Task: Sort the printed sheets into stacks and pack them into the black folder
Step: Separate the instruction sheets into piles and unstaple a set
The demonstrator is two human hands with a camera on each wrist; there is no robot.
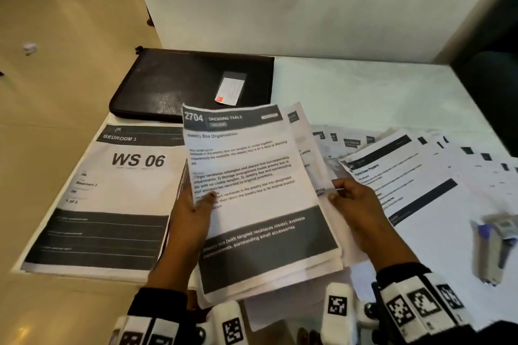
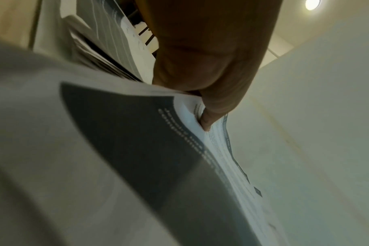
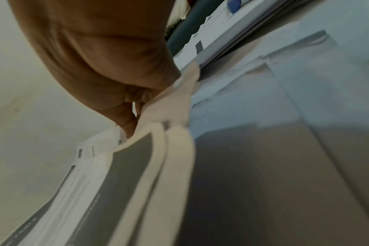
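Observation:
I hold a thick bundle of printed sheets (image 1: 252, 190) above the table's front; its top page reads "2704 Dressing Table". My left hand (image 1: 193, 210) grips the bundle's left edge, thumb on the top page, fingers underneath. My right hand (image 1: 350, 204) pinches the right edge of some of its lower sheets. A flat stack topped "WS 06 Bedroom 3" (image 1: 112, 196) lies at the left. The black folder (image 1: 193, 84) lies shut at the back left. In the left wrist view the thumb (image 2: 209, 116) presses the curved bundle (image 2: 137, 141); in the right wrist view fingers (image 3: 133, 116) clasp sheet edges (image 3: 158, 158).
Several loose sheets (image 1: 420, 173) fan out across the right of the white table (image 1: 364, 87). A stapler-like tool (image 1: 496, 244) with a blue part lies at the right front. A wall stands close behind the table. The floor drops off to the left.

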